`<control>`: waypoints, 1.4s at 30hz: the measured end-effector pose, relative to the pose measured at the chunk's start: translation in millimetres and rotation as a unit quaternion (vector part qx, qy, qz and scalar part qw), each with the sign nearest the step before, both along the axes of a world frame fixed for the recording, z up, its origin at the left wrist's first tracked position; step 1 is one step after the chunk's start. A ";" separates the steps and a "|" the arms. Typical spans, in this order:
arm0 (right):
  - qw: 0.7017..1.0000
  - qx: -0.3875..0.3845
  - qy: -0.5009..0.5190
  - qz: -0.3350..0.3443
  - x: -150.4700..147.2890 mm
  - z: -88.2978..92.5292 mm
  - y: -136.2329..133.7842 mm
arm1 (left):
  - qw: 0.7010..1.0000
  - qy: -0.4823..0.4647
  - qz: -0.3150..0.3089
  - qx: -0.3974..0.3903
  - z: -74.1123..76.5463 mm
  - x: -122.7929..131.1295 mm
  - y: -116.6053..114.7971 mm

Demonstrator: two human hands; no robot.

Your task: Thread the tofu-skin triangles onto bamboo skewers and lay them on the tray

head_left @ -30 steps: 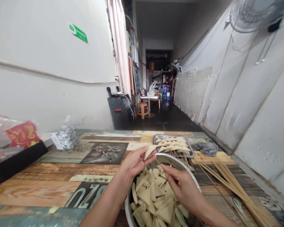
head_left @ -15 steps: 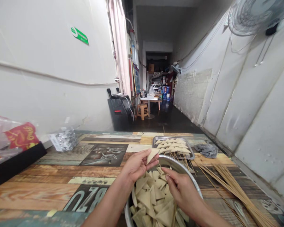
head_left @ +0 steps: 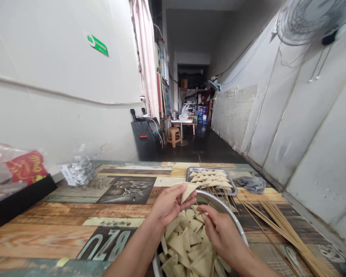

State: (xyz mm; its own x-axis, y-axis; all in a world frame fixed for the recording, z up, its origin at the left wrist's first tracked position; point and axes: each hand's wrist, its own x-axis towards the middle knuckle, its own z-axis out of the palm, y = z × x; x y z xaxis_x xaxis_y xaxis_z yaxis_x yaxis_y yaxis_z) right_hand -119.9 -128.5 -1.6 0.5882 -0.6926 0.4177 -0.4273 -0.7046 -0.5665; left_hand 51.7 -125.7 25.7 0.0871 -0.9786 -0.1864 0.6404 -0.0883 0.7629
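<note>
My left hand [head_left: 168,206] pinches a pale, flat triangular food piece [head_left: 189,191] between thumb and fingers, above the far rim of a metal bowl [head_left: 240,225]. In my right hand [head_left: 223,229], thumb and forefinger close on a thin bamboo skewer [head_left: 195,200] that points up toward that piece. Whether its tip is inside the piece, I cannot tell. Many similar triangles [head_left: 187,240] fill the bowl beneath both hands. Beyond it, a metal tray [head_left: 234,188] holds rows of skewered triangles [head_left: 210,179], their sticks pointing toward me.
Loose bamboo skewers [head_left: 288,231] lie right of the bowl. A grey cloth [head_left: 252,184] rests beside the tray. On the left of the wood-patterned table [head_left: 60,234] are a clear bag of silvery items [head_left: 79,172] and a black box [head_left: 23,200] with plastic packaging.
My left hand has shifted slightly right with the triangular piece, which now sits a little more tilted. My right hand has barely moved and keeps its grip on the skewer.
</note>
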 end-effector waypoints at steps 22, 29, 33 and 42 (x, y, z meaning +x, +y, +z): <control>0.998 0.037 -0.037 0.043 -2.7 11.7 -4.1 | 0.987 0.035 0.157 -0.020 19.5 40.8 -3.4; 0.999 0.011 -0.029 0.025 -2.1 13.6 -1.8 | 0.995 0.004 0.095 -0.005 16.2 13.9 2.0; 0.999 -0.001 -0.044 0.010 -0.7 12.6 -3.8 | 0.998 -0.053 0.015 -0.010 9.8 -4.9 4.9; 0.998 -0.023 -0.059 -0.020 -1.4 8.9 -13.7 | 0.880 -0.472 -0.012 -0.049 10.1 10.1 15.2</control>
